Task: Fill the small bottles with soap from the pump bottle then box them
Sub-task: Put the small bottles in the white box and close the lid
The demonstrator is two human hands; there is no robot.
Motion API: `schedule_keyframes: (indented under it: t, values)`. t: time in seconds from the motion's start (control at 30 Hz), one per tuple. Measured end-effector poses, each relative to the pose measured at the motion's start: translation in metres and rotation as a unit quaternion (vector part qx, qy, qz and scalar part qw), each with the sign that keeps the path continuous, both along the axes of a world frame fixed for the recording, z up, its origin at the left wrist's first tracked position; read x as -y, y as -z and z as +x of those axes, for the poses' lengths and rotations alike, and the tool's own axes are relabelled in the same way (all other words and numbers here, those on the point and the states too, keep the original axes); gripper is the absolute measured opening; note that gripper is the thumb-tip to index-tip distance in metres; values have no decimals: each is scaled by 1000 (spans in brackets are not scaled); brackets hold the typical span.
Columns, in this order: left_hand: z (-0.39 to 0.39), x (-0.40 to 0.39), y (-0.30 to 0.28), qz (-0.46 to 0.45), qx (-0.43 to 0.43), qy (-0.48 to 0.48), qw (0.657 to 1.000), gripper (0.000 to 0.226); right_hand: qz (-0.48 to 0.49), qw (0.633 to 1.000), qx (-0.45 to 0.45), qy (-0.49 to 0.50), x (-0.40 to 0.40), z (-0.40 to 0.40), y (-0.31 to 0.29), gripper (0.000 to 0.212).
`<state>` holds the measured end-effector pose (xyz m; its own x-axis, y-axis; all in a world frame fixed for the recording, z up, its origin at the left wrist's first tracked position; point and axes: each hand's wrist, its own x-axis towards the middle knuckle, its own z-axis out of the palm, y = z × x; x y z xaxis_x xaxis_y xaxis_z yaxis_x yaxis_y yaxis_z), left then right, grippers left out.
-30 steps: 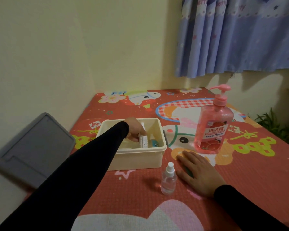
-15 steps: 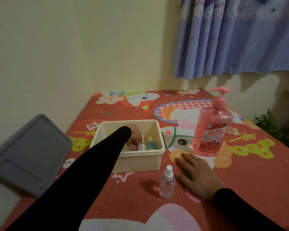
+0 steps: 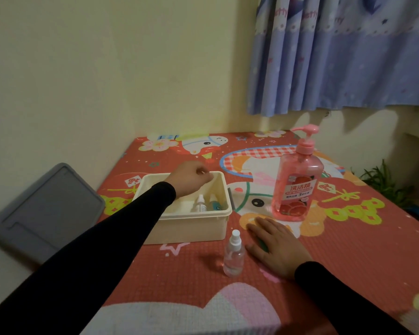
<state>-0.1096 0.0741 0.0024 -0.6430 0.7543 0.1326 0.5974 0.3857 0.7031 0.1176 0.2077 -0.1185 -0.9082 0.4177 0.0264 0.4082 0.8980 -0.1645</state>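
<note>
Grey lid (image 3: 46, 213) leans by the wall. My left hand (image 3: 189, 178) hovers over the cream box (image 3: 189, 228), fingers loosely curled, seemingly empty; two small bottles (image 3: 201, 204) lie inside. A spray bottle (image 3: 234, 255) stands just beside my right hand (image 3: 276, 247), flat on the desk (image 3: 348, 250). The pink pump bottle (image 3: 296, 184) stands beyond.

The left hand (image 3: 191, 178) has risen out of the box (image 3: 186, 228), leaving a small bottle (image 3: 200, 204) inside.
</note>
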Motion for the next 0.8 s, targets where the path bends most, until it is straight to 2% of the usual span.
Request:
schedule_keyframes:
  t: [0.07, 0.13, 0.33, 0.47, 0.6, 0.8]
  values:
    - [20, 12, -10, 50, -27, 43, 997, 10, 4, 1000, 3, 0, -2, 0, 3, 73]
    - [38, 24, -14, 77, -9, 80, 994, 7, 6, 1000, 3, 1, -4, -2, 5, 71]
    - [80, 56, 4, 42, 6, 146, 988, 24, 11, 1000, 3, -1, -5, -2, 6, 66]
    - [99, 66, 33, 20, 57, 150, 987, 49, 10, 1000, 3, -3, -4, 0, 6, 65]
    - [115, 65, 59, 11, 48, 141, 989, 45, 11, 1000, 2, -1, -4, 0, 5, 64]
    - [130, 61, 78, 56, 44, 97, 993, 31, 15, 1000, 7, -5, -1, 1, 3, 65]
